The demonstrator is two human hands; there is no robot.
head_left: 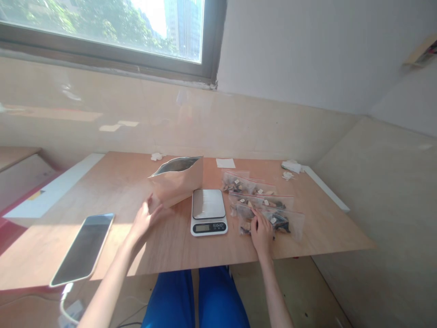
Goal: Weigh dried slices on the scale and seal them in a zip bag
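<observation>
A brown stand-up pouch [177, 184] with a silvery lining stands on the table, its mouth gaping. Beside its lower left side is my left hand [145, 221], fingers apart and empty, slightly blurred. My right hand [262, 232] lies over the nearest clear zip bag [295, 223], fingers stretched out and touching it. That bag holds dark and tan dried pieces and a small white packet. Behind it, several similar zip bags [239, 182] overlap in rows. Between pouch and bags sits a white digital kitchen scale [209, 212] with a bare platform; its display cannot be read.
A large phone or tablet [83, 250] lies at the left, with a white charging cable [66, 296] by its near edge. White paper [225, 163] and crumpled tissues [292, 166] lie along the back of the wooden table [170, 250]. A wall and window stand behind.
</observation>
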